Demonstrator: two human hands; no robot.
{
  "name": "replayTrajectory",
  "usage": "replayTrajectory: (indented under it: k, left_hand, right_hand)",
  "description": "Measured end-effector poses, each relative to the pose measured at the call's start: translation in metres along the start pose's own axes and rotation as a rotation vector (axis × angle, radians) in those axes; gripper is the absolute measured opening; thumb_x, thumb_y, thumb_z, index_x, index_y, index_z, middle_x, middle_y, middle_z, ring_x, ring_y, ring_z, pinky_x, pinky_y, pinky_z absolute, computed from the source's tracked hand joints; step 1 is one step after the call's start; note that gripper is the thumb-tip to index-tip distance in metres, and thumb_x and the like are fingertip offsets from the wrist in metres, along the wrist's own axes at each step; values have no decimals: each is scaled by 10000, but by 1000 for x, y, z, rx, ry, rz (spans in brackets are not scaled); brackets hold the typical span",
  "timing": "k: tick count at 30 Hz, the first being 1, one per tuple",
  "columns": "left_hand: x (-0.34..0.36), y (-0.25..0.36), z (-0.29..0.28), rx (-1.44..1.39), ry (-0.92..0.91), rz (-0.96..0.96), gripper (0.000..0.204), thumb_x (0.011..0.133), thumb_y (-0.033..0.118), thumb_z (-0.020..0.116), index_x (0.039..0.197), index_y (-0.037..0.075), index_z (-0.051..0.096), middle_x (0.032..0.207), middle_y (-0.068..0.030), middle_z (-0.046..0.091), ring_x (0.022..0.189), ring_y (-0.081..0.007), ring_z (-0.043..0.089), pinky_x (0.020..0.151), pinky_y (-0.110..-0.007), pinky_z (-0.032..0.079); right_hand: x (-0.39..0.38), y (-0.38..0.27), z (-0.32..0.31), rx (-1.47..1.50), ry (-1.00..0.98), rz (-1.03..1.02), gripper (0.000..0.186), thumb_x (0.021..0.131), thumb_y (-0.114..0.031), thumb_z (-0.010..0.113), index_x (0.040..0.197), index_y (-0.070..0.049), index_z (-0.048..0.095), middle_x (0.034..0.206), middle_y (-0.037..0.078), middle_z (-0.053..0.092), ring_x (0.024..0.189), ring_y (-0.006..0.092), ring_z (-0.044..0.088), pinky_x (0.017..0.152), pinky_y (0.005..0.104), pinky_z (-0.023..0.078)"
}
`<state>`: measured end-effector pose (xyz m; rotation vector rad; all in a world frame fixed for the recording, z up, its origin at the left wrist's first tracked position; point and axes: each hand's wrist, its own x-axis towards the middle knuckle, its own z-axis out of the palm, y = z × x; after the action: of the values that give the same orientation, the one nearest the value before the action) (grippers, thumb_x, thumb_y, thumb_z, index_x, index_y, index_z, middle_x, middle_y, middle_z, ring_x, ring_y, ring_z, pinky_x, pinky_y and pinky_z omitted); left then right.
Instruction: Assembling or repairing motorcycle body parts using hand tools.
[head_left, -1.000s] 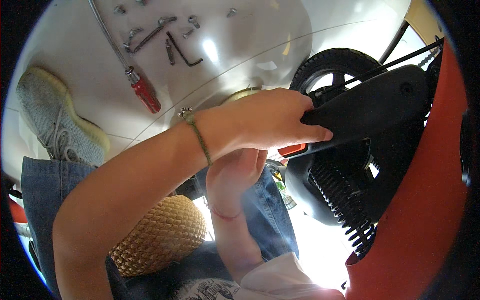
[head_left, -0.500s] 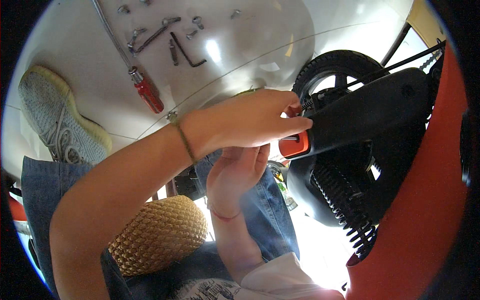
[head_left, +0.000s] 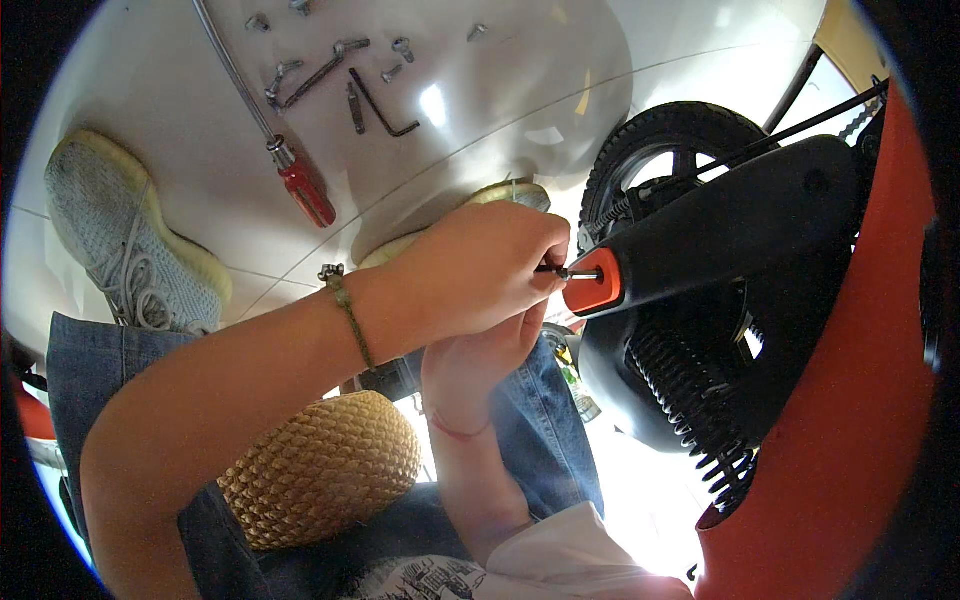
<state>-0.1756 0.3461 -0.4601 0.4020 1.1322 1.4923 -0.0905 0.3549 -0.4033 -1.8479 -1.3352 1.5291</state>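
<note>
My left hand [head_left: 500,262] is closed, its fingertips pinching a thin metal rod [head_left: 584,274] with a dark end. The rod's tip meets a hole in an orange-red cap [head_left: 597,292]; how deep it sits cannot be made out. This cap closes the near end of a long black arm-shaped cover [head_left: 730,222] beside a small black wheel [head_left: 640,140]. Just below, my right hand [head_left: 478,362] has its fingers curled up against the left one. Most of those fingers are hidden, and so is anything within them.
A red-handled screwdriver [head_left: 305,195], an L-shaped hex key [head_left: 378,105] and several bolts [head_left: 402,48] lie on the tiled floor. A coil spring [head_left: 685,410] and a large red panel [head_left: 830,440] stand at the right. A woven round seat [head_left: 325,470] shows between my legs.
My left hand has drawn back leftward from the cap's edge, baring the hole and more of the metal rod. The right hand has shifted slightly and is more covered by the left.
</note>
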Motion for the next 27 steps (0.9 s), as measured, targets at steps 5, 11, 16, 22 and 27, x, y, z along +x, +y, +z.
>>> replayTrajectory:
  k: [5,11,16,22,27]
  left_hand:
    - [1,2,2,-4,38,-18,204,777,206,651,787,6,611,734,-170,632,701,-332,625,647,-397,480]
    - [-4,3,-2,-15,10,-86,284,851,282,595,824,1,623,743,-178,630,712,-350,623,658,-398,484]
    - [-51,5,-49,376,-3,-176,344,924,316,482,898,-7,596,825,-201,616,788,-373,609,675,-420,478]
    - [-103,5,-35,338,-125,-212,340,957,304,430,945,-18,538,812,-173,608,749,-311,618,639,-388,482]
    - [-90,23,-17,-366,-127,-571,389,964,332,409,916,-18,570,804,-113,599,717,-208,626,609,-341,500]
  right_hand:
    - [1,4,-9,-358,-80,-223,236,952,-86,440,1173,-2,424,1110,76,514,981,133,545,821,263,467]
    - [-1,-4,1,49,-57,11,163,949,-86,437,1075,5,486,1014,84,557,869,125,561,736,249,476]
    - [-3,-11,5,17,-75,-13,144,957,-117,446,1011,-5,519,922,105,598,740,128,562,663,235,464]
    - [-8,-27,4,36,-194,93,166,946,-183,500,996,-31,541,941,66,588,882,148,558,730,257,423]
    - [-13,-44,4,98,-247,147,208,947,-204,478,948,-14,561,866,92,617,720,130,547,648,241,433]
